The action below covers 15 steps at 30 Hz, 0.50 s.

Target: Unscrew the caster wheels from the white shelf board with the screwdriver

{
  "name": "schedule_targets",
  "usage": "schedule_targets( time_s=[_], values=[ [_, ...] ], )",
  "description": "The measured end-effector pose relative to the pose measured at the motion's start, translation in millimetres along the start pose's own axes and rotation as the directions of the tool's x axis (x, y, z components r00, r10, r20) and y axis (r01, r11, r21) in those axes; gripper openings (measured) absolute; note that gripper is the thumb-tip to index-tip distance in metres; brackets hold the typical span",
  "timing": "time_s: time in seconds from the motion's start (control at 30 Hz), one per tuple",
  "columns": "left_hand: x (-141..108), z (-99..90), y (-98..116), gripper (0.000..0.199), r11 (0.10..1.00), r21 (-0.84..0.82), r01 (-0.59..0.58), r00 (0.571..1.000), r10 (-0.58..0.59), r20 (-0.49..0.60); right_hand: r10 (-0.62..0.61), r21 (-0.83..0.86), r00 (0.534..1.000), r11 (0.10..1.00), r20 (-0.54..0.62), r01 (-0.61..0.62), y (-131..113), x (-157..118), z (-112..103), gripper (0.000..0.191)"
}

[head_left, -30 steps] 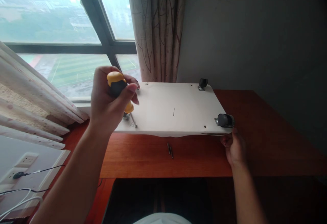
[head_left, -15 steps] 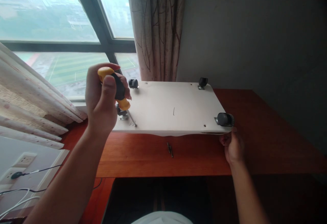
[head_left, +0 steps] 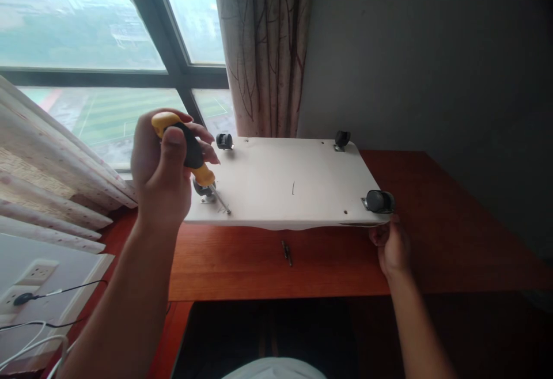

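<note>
My left hand point(head_left: 162, 169) is closed around the yellow and black handle of a screwdriver point(head_left: 191, 147). The shaft slants down to the right, its tip on a screw head point(head_left: 228, 211) near the front left corner of a white board point(head_left: 276, 171). Black caster wheels stand at the board's corners: front left point(head_left: 204, 189), back left point(head_left: 224, 141), back right point(head_left: 343, 139) and front right point(head_left: 379, 201). Below the front right caster, my right hand point(head_left: 394, 246) grips the board's edge, with its fingers partly hidden under it.
The board rests on a reddish wooden table point(head_left: 453, 223). Loose screws point(head_left: 287, 253) lie on the tabletop in front of it. A window point(head_left: 78, 22) and curtain point(head_left: 268, 50) are behind. Sockets with cables point(head_left: 26, 297) are at the lower left.
My left hand and the screwdriver's handle have tilted to the left, and the fingers have loosened slightly. The tip stays at the screw. My right hand holds its place at the board's edge.
</note>
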<state>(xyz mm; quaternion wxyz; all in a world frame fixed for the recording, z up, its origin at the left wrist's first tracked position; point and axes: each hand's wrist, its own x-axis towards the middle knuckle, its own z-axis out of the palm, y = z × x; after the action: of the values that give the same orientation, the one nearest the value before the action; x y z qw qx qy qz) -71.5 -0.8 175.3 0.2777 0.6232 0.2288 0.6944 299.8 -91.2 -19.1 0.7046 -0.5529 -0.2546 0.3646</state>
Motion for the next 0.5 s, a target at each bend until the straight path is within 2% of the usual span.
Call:
schedule_targets(
  time_s=[0.17,0.37,0.5],
  values=[
    [-12,16.9,9,0.008,0.998,0.06,-0.037,0.991,0.044,-0.129,-0.003,-0.01,1.0,1.0,0.002,0.003,1,1,-1,0.048],
    [-17,31.5,9,0.011,0.992,0.119,-0.039,0.988,0.056,-0.146,-0.02,-0.008,1.0,1.0,0.001,0.02,1,1,0,0.047],
    [-18,32.7,7,0.014,0.997,0.067,-0.041,0.986,0.051,-0.16,-0.024,-0.032,1.0,0.999,0.001,0.024,2,1,-1,0.049]
  ],
)
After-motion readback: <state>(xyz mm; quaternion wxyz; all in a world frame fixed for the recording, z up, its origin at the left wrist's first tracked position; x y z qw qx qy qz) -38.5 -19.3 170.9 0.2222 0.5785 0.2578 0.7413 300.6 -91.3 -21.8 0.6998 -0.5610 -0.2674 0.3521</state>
